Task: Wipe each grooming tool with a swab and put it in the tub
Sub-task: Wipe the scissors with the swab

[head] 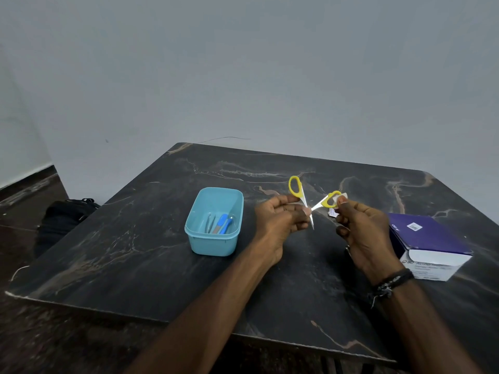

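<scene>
Your left hand (280,217) sits just right of the frame's centre, fingers curled, pinching the small yellow-handled scissors (310,203) near the pivot. The scissors are spread open above the bench (135,238): one yellow loop stands above your left fingers, the other reaches right to your right hand (359,233), and the pointed blade tips hang down between the two hands.

Your right hand, just to the right of the left one, has its thumb and fingertips pinched on a white swab (340,197), which lies against the right-hand loop of the scissors. A small torn wrapper (332,212) with print on it shows just below that loop, against your right fingers; you cannot tell whether it is gripped or only resting there.

The light blue tub (214,238) stands on the bench to the left of your left hand, near but apart from it. Inside lie metal tweezers (210,222) and a blue-handled tool (222,224).

A purple and white swab box (429,241) lies at the right edge of the frame, beside your right wrist. A black bag (64,217) sits on the floor at the left.
</scene>
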`<state>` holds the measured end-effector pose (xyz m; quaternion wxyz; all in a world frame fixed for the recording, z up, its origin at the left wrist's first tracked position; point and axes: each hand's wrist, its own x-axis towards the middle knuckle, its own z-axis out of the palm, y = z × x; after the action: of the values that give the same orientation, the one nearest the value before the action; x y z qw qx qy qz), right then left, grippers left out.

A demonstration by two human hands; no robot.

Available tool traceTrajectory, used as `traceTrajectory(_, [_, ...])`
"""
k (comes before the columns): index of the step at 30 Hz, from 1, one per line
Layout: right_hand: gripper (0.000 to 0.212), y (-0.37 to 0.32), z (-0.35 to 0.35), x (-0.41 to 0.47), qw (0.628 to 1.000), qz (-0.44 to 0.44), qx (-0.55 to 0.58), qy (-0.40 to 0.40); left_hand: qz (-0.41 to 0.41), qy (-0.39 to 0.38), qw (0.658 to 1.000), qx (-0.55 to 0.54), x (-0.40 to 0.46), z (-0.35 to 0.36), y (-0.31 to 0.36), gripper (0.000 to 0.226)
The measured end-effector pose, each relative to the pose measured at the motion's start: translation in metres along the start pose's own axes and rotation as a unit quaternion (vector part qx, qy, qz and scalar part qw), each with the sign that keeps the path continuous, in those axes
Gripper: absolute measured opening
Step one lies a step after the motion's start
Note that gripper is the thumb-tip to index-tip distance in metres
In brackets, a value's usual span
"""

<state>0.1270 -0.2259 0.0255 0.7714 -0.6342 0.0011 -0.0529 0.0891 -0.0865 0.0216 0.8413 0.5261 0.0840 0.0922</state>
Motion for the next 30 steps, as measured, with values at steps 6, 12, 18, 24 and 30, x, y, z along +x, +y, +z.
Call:
traceTrajectory(6, [0.014, 0.002, 0.001, -0.004, 0.996, 0.034, -0.034, -0.071, 0.052, 0.094, 0.986, -0.125, 0.005, -0.001, 0.005, 0.024])
traceTrajectory(12, [0.015, 0.001, 0.007, -0.010, 0.990, 0.060, -0.065, -0.111, 0.097, 0.107, 0.976, -0.161, 0.002, 0.002, 0.005, 0.021])
traceTrajectory(18, [0.015, 0.004, 0.006, -0.010, 0.988, 0.055, -0.077, -0.123, 0.103, 0.081, 0.987, -0.094, -0.002, 0.003, 0.003, 0.018])
traceTrajectory(24, [0.015, 0.008, 0.007, -0.010, 0.984, 0.044, -0.117, -0.124, 0.094, 0.086, 0.991, -0.042, -0.004, 0.003, 0.003, 0.014])
traceTrajectory(30, [0.011, 0.005, 0.001, -0.008, 0.989, 0.006, -0.114, -0.097, 0.077, 0.062, 0.994, 0.044, -0.002, 0.002, 0.000, 0.005])
